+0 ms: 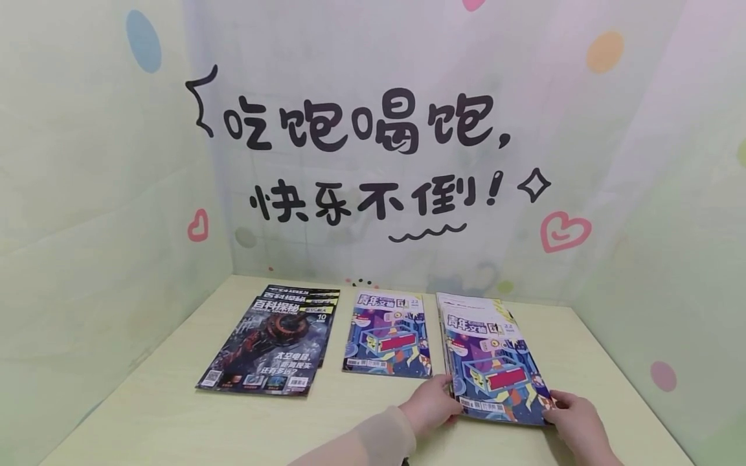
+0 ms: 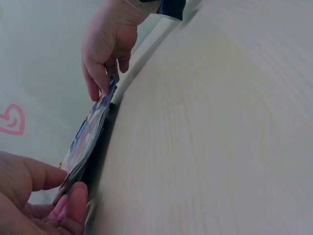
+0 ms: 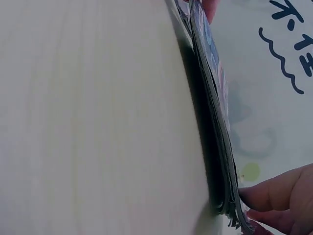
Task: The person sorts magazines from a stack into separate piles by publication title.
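A purple-covered magazine [image 1: 495, 375] lies on the right side of the table, overlapping other magazines [image 1: 466, 303] whose edges show behind it. My left hand [image 1: 431, 404] pinches its near left corner, thumb above and fingers below in the left wrist view. At the near right corner, my right hand [image 1: 579, 424] grips with the thumb on the cover. Seen from the right wrist, the near edge [image 3: 215, 112] is several layers thick and casts a dark shadow below; the left wrist view shows this edge lifted a little off the table.
Another purple magazine [image 1: 387, 336] lies flat in the middle of the table. To the left is a fanned stack of dark magazines [image 1: 268, 349]. Printed fabric walls [image 1: 373, 259] enclose the pale wooden table [image 1: 233, 427] at the back and both sides.
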Available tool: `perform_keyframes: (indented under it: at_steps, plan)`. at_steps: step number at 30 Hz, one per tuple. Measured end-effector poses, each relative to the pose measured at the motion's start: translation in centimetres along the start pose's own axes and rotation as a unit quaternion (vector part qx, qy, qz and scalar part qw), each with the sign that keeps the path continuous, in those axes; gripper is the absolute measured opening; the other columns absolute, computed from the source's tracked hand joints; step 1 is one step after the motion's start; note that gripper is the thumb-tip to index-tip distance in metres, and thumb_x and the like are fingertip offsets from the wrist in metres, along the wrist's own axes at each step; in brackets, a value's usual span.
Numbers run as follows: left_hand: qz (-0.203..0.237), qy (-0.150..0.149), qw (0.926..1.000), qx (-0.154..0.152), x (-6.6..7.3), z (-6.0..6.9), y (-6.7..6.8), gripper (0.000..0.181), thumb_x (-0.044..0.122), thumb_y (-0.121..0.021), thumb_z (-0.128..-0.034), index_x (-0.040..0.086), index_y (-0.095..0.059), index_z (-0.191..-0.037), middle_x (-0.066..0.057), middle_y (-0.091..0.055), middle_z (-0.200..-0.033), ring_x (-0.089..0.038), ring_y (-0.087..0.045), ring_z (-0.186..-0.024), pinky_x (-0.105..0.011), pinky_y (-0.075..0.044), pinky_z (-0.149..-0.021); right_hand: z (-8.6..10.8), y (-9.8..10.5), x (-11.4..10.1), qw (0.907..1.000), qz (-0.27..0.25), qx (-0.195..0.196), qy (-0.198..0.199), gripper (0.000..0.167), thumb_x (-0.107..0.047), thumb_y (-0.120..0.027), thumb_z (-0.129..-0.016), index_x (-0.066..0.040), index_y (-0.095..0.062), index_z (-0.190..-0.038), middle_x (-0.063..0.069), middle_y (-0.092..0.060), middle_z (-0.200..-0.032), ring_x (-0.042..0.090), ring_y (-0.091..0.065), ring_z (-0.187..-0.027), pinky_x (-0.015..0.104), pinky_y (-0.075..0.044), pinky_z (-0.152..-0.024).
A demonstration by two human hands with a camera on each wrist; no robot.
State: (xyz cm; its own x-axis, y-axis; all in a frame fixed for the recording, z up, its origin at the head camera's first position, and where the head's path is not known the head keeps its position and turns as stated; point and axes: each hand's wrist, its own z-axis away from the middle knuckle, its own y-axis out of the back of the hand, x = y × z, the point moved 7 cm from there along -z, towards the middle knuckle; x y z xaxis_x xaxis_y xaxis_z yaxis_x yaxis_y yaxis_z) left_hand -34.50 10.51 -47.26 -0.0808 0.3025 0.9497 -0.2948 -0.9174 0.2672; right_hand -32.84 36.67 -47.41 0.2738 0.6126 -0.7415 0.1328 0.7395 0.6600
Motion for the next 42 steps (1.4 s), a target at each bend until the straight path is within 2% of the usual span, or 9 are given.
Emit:
perform_keyframes:
  at_steps: [5, 8, 13, 18, 25, 30, 33, 39, 42]
  plan:
    - [-0.021, 0.005, 0.9997, -0.015, 0.1, 0.2, 1.1, 0.053, 0.006, -0.069, -0.0834, -0.001, -0.051, -0.133, -0.004, -0.06, -0.082, -0.016, -0.052, -0.057, -0.028, -0.049, -0.053, 0.5, 1.0, -2.6, 0.9968, 0.054, 0.025, 0.054, 0.054, -0.016, -0.063, -0.086, 0.017, -0.049, -0.126, 0.039, -0.05, -0.119, 0.048, -0.049, -0.106, 0.058, -0.044, -0.087]
    - [-0.034, -0.011, 0.9991, -0.025, 0.4, 0.3, 2.3, 0.05, 0.01, -0.068, -0.0854, -0.002, -0.052, -0.132, -0.004, -0.061, -0.08, -0.015, -0.052, -0.057, -0.028, -0.049, -0.054, 0.9, 0.8, -4.6, 0.997, 0.032, 0.029, 0.064, 0.052, -0.018, -0.06, -0.089, 0.016, -0.05, -0.127, 0.036, -0.05, -0.12, 0.044, -0.049, -0.106, 0.055, -0.045, -0.085]
    - [-0.032, -0.025, 0.9991, -0.014, 0.5, 0.1, 5.3, 0.048, 0.012, -0.065, -0.0886, -0.002, -0.052, -0.133, -0.005, -0.06, -0.094, -0.016, -0.054, -0.06, -0.027, -0.048, -0.055, 1.2, -1.2, -8.0, 0.9962, -0.01, 0.02, 0.085, 0.048, -0.017, -0.057, -0.091, 0.012, -0.051, -0.129, 0.029, -0.055, -0.117, 0.034, -0.054, -0.095, 0.045, -0.048, -0.077]
    - [-0.032, -0.022, 0.9989, 0.028, -0.2, -0.2, 9.0, 0.045, 0.015, -0.063, -0.0912, -0.001, -0.052, -0.132, -0.008, -0.06, -0.111, -0.018, -0.055, -0.064, -0.028, -0.047, -0.056, 1.3, -4.5, -10.8, 0.9937, -0.054, 0.004, 0.098, 0.046, -0.016, -0.058, -0.092, 0.006, -0.053, -0.131, 0.022, -0.059, -0.116, 0.031, -0.057, -0.096, 0.043, -0.051, -0.077]
    - [-0.011, -0.015, 0.9969, 0.076, -1.8, -0.4, 13.0, 0.05, 0.013, -0.06, -0.091, -0.005, -0.047, -0.136, -0.013, -0.061, -0.108, -0.019, -0.052, -0.066, -0.031, -0.045, -0.057, 1.7, -9.3, -14.4, 0.9878, -0.097, -0.01, 0.122, 0.041, -0.015, -0.059, -0.092, 0.004, -0.057, -0.129, 0.015, -0.062, -0.111, 0.027, -0.056, -0.098, 0.043, -0.049, -0.082]
    - [-0.036, -0.021, 0.9904, 0.132, -2.6, -0.3, 15.5, 0.046, 0.013, -0.059, -0.0914, -0.007, -0.051, -0.132, -0.023, -0.056, -0.124, -0.031, -0.058, -0.1, -0.044, -0.052, -0.082, 1.6, -12.2, -15.7, 0.9846, -0.122, -0.021, 0.123, 0.042, -0.016, -0.059, -0.092, 0.005, -0.056, -0.129, 0.019, -0.06, -0.117, 0.028, -0.057, -0.101, 0.046, -0.05, -0.087]
    - [-0.049, -0.024, 0.9847, 0.165, -3.1, -0.1, 16.6, 0.043, 0.013, -0.059, -0.0911, -0.008, -0.053, -0.129, -0.025, -0.056, -0.125, -0.035, -0.055, -0.111, -0.048, -0.048, -0.092, 1.5, -13.6, -16.1, 0.982, -0.132, -0.018, 0.134, 0.041, -0.013, -0.059, -0.092, 0.008, -0.055, -0.128, 0.023, -0.06, -0.119, 0.029, -0.057, -0.102, 0.046, -0.05, -0.088]
    - [-0.038, -0.027, 0.9747, 0.218, -4.3, 0.4, 17.6, 0.04, 0.011, -0.058, -0.0897, -0.007, -0.056, -0.125, -0.022, -0.06, -0.12, -0.033, -0.056, -0.111, -0.048, -0.045, -0.096, 1.4, -15.8, -16.2, 0.9788, -0.144, -0.005, 0.145, 0.045, -0.009, -0.059, -0.09, 0.011, -0.052, -0.129, 0.028, -0.055, -0.125, 0.039, -0.054, -0.113, 0.052, -0.045, -0.095]
    - [-0.067, -0.032, 0.9647, 0.253, -4.7, 0.6, 17.8, 0.038, 0.011, -0.059, -0.0878, -0.004, -0.06, -0.123, -0.022, -0.06, -0.122, -0.036, -0.054, -0.114, -0.049, -0.043, -0.098, 1.4, -16.4, -16.0, 0.9794, -0.136, 0.008, 0.149, 0.048, -0.008, -0.061, -0.088, 0.013, -0.05, -0.13, 0.031, -0.052, -0.129, 0.045, -0.048, -0.12, 0.055, -0.041, -0.099]
